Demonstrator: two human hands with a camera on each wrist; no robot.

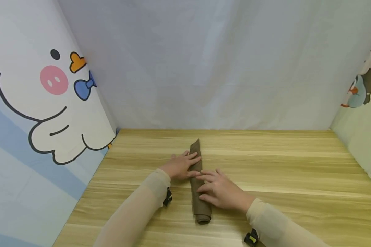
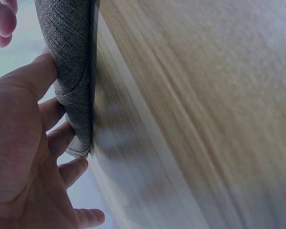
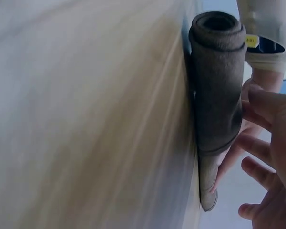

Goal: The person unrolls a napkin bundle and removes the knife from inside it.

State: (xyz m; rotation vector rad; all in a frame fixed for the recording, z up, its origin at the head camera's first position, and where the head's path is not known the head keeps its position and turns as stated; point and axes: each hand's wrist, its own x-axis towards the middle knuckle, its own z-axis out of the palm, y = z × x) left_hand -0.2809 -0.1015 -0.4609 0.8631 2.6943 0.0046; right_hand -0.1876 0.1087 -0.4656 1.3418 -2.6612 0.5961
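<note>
A brown cloth (image 1: 203,209) lies rolled into a long tube on the wooden table (image 1: 281,164), running from near to far. My left hand (image 1: 185,164) rests flat on the far half of the roll, fingers stretched across it. My right hand (image 1: 208,187) lies on the middle of the roll from the other side, fingers straight. The left wrist view shows the roll (image 2: 69,71) with my left fingers (image 2: 62,138) touching its side. In the right wrist view, the roll's open near end (image 3: 217,28) is toward the camera and my right fingers (image 3: 262,109) lie against the cloth.
A cartoon-printed panel (image 1: 49,103) closes the left side. A white curtain (image 1: 219,68) hangs at the back, and another printed panel (image 1: 364,113) stands at the right. Bare wood stretches to the right of the roll.
</note>
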